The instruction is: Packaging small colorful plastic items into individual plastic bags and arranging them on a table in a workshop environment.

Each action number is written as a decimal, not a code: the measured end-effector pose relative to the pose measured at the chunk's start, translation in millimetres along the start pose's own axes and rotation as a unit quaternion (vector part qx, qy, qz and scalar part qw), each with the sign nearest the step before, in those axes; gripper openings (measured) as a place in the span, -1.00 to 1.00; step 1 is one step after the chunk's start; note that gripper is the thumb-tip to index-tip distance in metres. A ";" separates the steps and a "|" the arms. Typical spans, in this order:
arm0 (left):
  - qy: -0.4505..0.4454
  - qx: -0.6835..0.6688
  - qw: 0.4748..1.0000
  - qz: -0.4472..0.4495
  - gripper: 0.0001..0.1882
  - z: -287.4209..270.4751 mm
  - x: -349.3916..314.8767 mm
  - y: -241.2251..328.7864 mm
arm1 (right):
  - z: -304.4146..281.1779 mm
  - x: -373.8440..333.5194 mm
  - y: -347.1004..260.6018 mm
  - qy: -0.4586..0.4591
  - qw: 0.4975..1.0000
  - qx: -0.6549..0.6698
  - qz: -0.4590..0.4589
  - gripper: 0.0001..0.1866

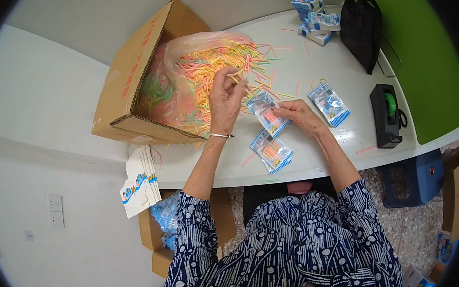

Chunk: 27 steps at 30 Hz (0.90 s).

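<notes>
One open carton (pixel 129 76) holds a clear bag (pixel 170 58), sticks (pixel 203 66) spilling from it onto the table (pixel 310 77). The left hand (pixel 226 101) pinches a few sticks; the right hand (pixel 300 117) grips a packet (pixel 262 111) containing sticks, just beside another filled pouch (pixel 272 151).

Packets (pixel 266 113) glossy plastic; box (pixel 115 97) matt cardboard; tabletop (pixel 222 170) smooth, glossy.

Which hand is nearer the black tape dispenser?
Right: the right hand is left of the dispenser, gripping a packet; the left hand is farther left, by the sticks.
</notes>
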<state>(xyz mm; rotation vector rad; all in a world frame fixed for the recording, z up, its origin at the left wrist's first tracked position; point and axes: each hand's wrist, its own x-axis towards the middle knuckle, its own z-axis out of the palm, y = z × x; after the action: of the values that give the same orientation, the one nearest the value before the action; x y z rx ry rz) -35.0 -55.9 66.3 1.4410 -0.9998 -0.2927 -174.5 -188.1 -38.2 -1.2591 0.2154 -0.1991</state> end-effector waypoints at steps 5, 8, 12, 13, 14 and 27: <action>-0.064 0.030 0.997 -0.027 -0.77 7.4 -13.6 -10.9 | 6.4 0.0 -1.5 -0.009 1.000 0.005 -0.004 -0.72; -0.076 0.116 0.990 -0.027 -0.84 8.1 -17.4 -20.0 | 2.8 -1.4 -0.4 -0.008 1.000 0.019 -0.002 -0.72; -0.108 0.233 0.963 0.086 -0.82 4.6 -13.2 -32.8 | -0.9 -0.6 -2.8 -0.005 0.999 0.040 -0.001 -0.71; -0.049 0.144 0.988 0.025 -0.79 9.6 -12.8 -31.1 | -3.6 -1.8 -5.1 0.009 0.999 0.041 -0.010 -0.70; 0.010 0.053 0.998 -0.036 -0.76 13.6 -12.7 -29.1 | -6.6 -3.6 -7.4 0.023 0.999 0.043 -0.020 -0.70; -0.192 0.515 0.833 0.063 -0.80 19.0 -44.1 -75.7 | -11.6 -12.2 -25.4 0.097 0.989 0.074 -0.080 -0.72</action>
<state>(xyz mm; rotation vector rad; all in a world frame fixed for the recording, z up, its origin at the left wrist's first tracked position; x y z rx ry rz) -45.0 -50.8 -22.6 2.3201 -1.7193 0.1097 -190.1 -203.0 -16.7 -1.1091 0.2615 -0.4692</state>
